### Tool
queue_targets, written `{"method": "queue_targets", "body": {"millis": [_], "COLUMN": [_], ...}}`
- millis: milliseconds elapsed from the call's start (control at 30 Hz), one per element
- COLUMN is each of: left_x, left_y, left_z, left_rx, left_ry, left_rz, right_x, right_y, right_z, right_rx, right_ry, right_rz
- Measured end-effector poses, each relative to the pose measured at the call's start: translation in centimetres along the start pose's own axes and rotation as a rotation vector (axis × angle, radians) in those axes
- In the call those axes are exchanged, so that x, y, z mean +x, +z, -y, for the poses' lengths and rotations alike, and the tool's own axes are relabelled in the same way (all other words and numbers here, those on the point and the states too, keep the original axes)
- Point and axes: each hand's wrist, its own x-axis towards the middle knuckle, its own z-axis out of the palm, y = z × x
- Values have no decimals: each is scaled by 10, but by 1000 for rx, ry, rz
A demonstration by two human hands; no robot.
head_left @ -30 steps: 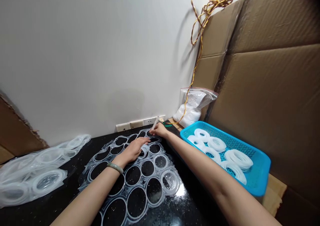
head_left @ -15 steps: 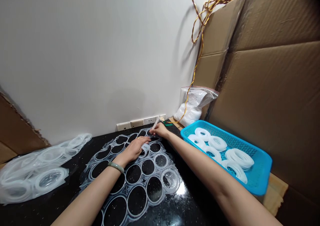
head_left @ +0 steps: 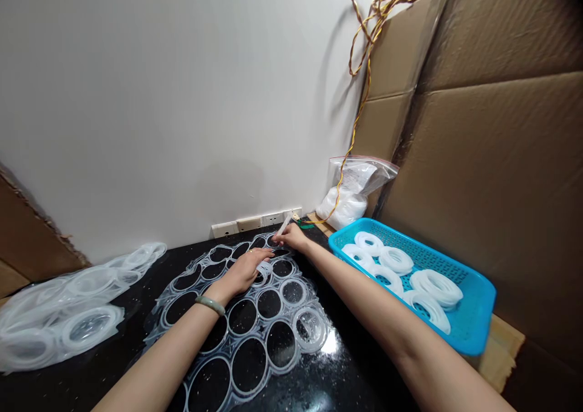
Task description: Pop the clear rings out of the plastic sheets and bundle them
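A translucent sheet with round openings (head_left: 263,326) lies on the black tabletop (head_left: 346,363). My left hand (head_left: 246,270) rests on its upper part, fingers bent over the sheet, with small white rings (head_left: 263,272) beneath and beside the fingers; whether it grips them is hidden. My right hand (head_left: 291,237) is closed on a thin pale tool (head_left: 285,223), its tip end pointing up toward the wall, and touches the sheet's far edge. White rings (head_left: 396,261) lie in a blue basket (head_left: 483,315) on the right.
More translucent sheets (head_left: 64,315) lie at the left. Sockets (head_left: 273,219) line the wall's foot. A plastic bag (head_left: 348,196) sits behind the basket, near a twisted yellow cable (head_left: 355,126). Cardboard (head_left: 496,187) stands at the right, another piece (head_left: 31,236) at the left.
Hardly anything differs. My left hand has shifted very slightly left; my right hand stays in place with the pale tool.
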Motion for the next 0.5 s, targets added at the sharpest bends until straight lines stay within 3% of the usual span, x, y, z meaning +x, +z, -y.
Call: {"method": "queue_targets", "body": {"millis": [500], "left_x": [8], "left_y": [-2], "left_z": [-13], "left_rx": [76], "left_ry": [-20], "left_rz": [-6], "right_x": [-3], "right_y": [2], "right_z": [1], "right_rx": [-89], "right_ry": [-21], "right_rz": [-28]}}
